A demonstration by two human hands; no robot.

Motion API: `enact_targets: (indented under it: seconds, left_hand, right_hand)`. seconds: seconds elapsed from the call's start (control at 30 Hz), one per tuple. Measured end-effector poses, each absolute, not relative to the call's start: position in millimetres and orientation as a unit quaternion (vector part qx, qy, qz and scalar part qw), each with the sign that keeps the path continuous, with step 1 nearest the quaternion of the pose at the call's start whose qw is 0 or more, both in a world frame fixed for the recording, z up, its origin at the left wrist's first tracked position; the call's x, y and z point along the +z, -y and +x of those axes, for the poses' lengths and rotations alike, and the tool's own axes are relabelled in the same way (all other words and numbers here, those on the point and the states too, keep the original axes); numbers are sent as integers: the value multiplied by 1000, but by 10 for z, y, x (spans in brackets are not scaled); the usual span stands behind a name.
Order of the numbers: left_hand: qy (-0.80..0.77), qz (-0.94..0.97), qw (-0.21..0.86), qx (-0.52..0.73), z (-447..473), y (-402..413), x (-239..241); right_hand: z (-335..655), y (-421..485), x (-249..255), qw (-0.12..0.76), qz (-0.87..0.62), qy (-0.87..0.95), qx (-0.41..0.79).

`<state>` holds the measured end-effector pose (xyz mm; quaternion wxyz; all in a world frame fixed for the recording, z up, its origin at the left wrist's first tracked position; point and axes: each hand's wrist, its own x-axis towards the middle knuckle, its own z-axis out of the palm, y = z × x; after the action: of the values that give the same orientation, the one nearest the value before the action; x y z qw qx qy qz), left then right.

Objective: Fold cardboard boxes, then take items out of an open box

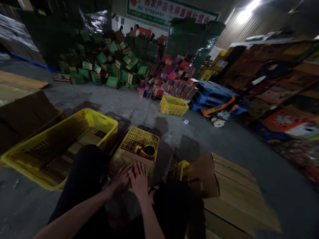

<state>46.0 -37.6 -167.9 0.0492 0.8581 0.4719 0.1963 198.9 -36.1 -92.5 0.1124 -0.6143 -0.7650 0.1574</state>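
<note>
Between my knees, an upturned yellow plastic crate (139, 133) serves as a low work surface. On its near half lies a flat piece of brown cardboard (142, 160). My left hand (122, 177) rests on the cardboard with fingers stretched out. Right beside it, my right hand (138, 176) lies flat on the same piece, fingers extended. The two hands touch or nearly touch at the fingertips. Just beyond the cardboard sits a tape dispenser (146, 150), yellow and black, on the crate's mesh. What lies under my palms is hidden.
At my left, a large yellow basket (103, 117) holds flat cardboard (87, 139). Flattened cartons (236, 189) are stacked at my right. Farther off are a yellow crate (174, 106), blue pallets (214, 90), an orange pallet jack (219, 108) and heaps of green boxes (113, 82) and red boxes (171, 75).
</note>
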Motion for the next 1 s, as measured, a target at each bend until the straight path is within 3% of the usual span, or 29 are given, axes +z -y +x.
enact_targets:
  seconds: [0.27,0.6,1.0]
  left_hand:
    - [-572,789,30,223,124,177,-1517]
    - [-645,722,14,250,52,164,-1694]
    - [-502,848,65,160,256,415,-1881]
  right_hand:
    - [2362,379,-1079,92,-692,699,155]
    - [2427,415,-1158,135,-719,664,157]
    - [1859,621,-1012,133,-560,808,127]
